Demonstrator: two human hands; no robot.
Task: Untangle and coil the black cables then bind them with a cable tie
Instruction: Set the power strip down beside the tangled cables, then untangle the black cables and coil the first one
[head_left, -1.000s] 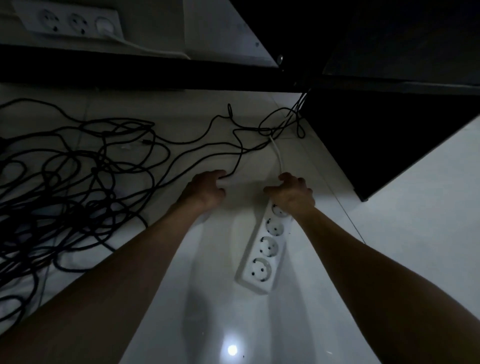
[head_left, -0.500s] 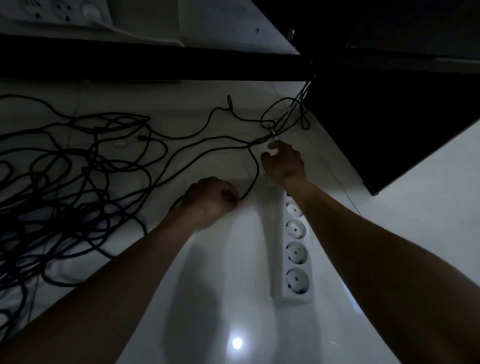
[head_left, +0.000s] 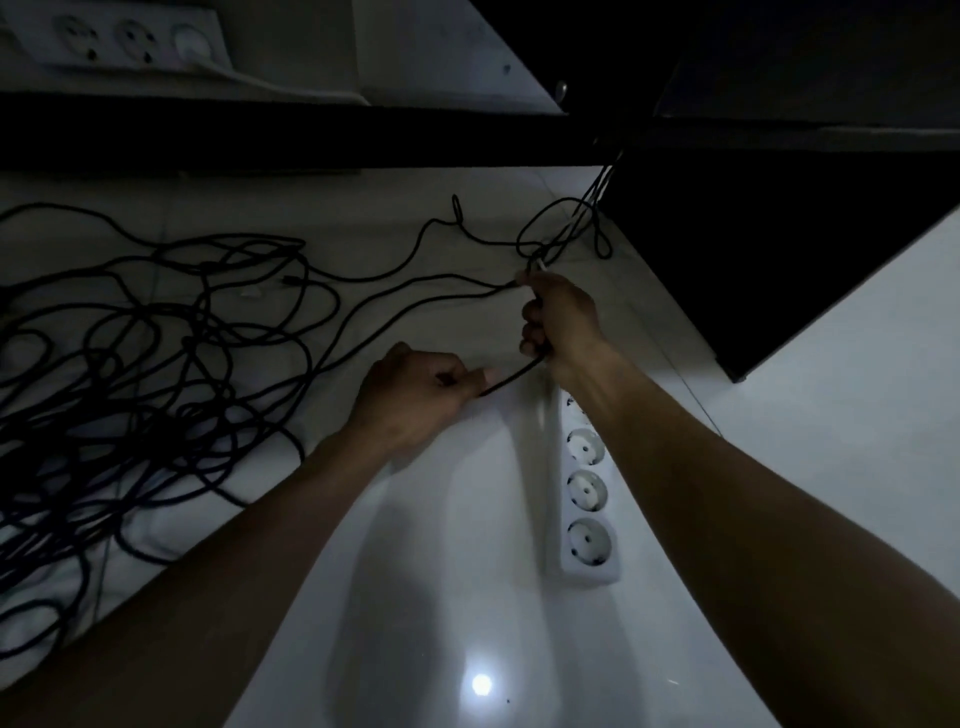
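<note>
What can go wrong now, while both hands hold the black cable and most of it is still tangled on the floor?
1. The left hand and right hand grip one black cable; pulling hard may tighten knots in the tangled pile.
2. Some strands run under the dark cabinet, where they may snag.
3. The white power strip lies under the right forearm and could be dragged.

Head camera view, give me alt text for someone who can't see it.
Both hands, left hand and right hand, grip a short stretch of black cable above a pale floor. A tangled cable heap sprawls left; a white power strip lies under the right forearm.
</note>
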